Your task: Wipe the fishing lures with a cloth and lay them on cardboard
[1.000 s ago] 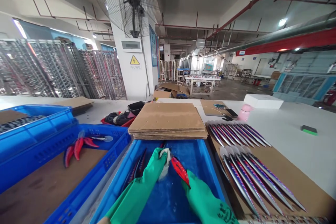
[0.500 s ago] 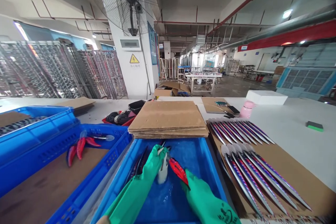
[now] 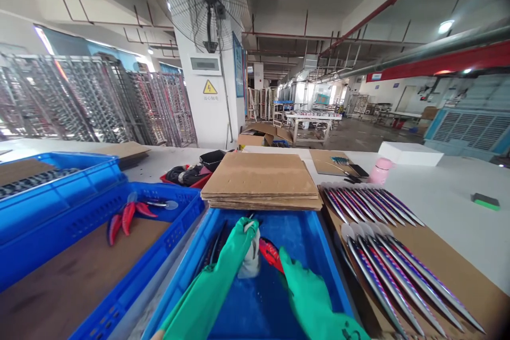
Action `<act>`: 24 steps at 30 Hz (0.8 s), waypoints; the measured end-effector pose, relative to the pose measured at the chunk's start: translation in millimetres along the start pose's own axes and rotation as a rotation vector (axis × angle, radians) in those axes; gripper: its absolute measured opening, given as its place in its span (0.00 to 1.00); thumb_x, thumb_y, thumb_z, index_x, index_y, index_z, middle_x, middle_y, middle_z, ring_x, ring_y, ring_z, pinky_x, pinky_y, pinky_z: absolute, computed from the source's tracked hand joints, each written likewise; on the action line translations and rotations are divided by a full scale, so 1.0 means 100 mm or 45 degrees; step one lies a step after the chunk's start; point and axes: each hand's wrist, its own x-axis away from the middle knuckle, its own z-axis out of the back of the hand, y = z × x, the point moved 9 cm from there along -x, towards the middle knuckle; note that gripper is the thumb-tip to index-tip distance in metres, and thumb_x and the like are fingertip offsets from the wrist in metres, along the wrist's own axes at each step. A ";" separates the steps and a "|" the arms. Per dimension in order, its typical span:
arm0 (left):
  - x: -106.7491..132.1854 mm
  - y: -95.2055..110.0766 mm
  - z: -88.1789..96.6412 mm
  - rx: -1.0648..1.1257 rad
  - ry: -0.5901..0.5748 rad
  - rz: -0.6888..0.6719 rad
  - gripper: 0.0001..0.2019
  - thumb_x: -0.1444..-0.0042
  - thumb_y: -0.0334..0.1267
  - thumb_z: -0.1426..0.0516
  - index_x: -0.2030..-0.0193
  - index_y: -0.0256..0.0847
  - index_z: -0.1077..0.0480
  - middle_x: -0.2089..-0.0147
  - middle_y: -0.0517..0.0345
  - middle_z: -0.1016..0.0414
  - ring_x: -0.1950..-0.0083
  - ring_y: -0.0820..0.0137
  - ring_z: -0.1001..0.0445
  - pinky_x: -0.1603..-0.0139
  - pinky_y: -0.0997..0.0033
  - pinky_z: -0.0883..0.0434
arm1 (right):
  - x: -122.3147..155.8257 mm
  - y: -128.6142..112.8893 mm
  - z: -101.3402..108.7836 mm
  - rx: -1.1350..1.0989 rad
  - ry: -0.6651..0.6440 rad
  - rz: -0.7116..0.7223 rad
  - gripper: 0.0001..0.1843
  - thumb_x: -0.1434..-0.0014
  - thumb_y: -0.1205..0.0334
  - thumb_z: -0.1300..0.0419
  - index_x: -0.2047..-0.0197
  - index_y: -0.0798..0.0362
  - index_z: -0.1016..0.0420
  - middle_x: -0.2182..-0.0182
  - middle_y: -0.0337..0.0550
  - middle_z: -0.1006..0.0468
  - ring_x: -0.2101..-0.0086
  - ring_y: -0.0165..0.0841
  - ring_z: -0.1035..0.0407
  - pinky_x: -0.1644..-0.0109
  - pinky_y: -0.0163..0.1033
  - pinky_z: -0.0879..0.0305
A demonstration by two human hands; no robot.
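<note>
Both my hands wear green rubber gloves and work inside a blue plastic tray [image 3: 322, 255] right in front of me. My left hand [image 3: 238, 241] is closed on a wet grey-white cloth [image 3: 251, 257]. My right hand [image 3: 300, 284] holds a red lure-shaped piece [image 3: 270, 252], and the cloth rests against that piece's far end. Several dark slim pieces [image 3: 215, 247] lie along the tray's left side.
A stack of cardboard sheets [image 3: 261, 180] lies behind the tray. To the right, several silver-purple pieces [image 3: 382, 255] lie in rows on cardboard. To the left, a blue crate [image 3: 175, 234] holds red pieces [image 3: 127, 215]. A pink bottle [image 3: 380, 171], a white box [image 3: 410, 153] and a green block [image 3: 485, 201] stand further off.
The cloth in my left hand has slid down against the red piece. My right hand has shifted slightly up and left. The view has drifted a little to the left.
</note>
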 end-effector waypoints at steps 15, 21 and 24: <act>-0.04 -0.21 -0.22 0.289 -0.193 0.015 0.14 0.52 0.44 0.30 0.65 0.43 0.27 0.57 0.50 0.15 0.55 0.57 0.18 0.50 0.60 0.24 | 0.07 0.09 -0.24 -1.347 -0.296 0.011 0.37 0.39 0.65 0.40 0.27 0.45 0.35 0.52 0.44 0.14 0.61 0.43 0.17 0.60 0.41 0.22; 0.10 -0.09 -0.35 -0.048 -0.295 -0.111 0.11 0.48 0.46 0.31 0.66 0.43 0.22 0.54 0.51 0.15 0.53 0.60 0.20 0.46 0.63 0.26 | 0.04 0.21 -0.15 -0.813 -0.107 -0.046 0.43 0.40 0.78 0.45 0.23 0.53 0.41 0.32 0.54 0.28 0.35 0.45 0.30 0.29 0.48 0.36; -0.06 -0.21 -0.35 0.091 -0.301 -0.005 0.19 0.52 0.54 0.29 0.67 0.43 0.27 0.69 0.54 0.17 0.64 0.61 0.20 0.57 0.63 0.23 | 0.03 0.16 -0.15 -0.814 -0.121 0.009 0.40 0.36 0.74 0.44 0.23 0.51 0.43 0.30 0.51 0.31 0.33 0.45 0.33 0.28 0.48 0.37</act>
